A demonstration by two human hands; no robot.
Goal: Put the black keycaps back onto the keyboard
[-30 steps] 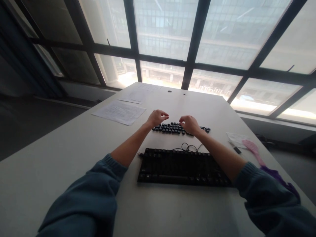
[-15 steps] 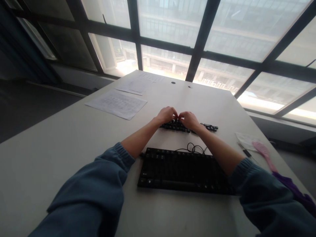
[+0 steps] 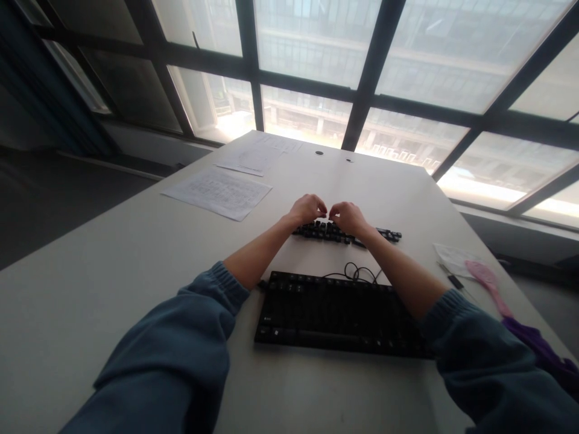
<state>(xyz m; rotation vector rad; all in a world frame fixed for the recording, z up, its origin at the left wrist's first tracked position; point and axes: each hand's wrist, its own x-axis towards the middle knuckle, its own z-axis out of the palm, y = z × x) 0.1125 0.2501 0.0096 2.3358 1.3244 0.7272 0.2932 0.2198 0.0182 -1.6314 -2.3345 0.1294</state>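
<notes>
Several loose black keycaps (image 3: 323, 232) lie in rows on the white table, beyond a black keyboard (image 3: 335, 313). Over the left part of these rows is my left hand (image 3: 308, 208), its fingertips pinched together. My right hand (image 3: 347, 217) faces it from the right, also pinched, with a small gap between the two. Anything between the fingertips of either hand is too small to make out. Much of the keyboard's middle shows no keycaps, while keys remain along its upper left and bottom edges. My right forearm covers its upper right part.
Printed sheets (image 3: 219, 191) lie on the table (image 3: 136, 259) at the back left. A thin black cable (image 3: 355, 272) coils behind the keyboard. At the right are a pink brush (image 3: 486, 276), a small dark-handled tool (image 3: 455, 281) and purple cloth (image 3: 534, 342). Windows stand behind.
My hands have moved slightly apart; their fingertips were touching or nearly touching before. The whole view has shifted a little.
</notes>
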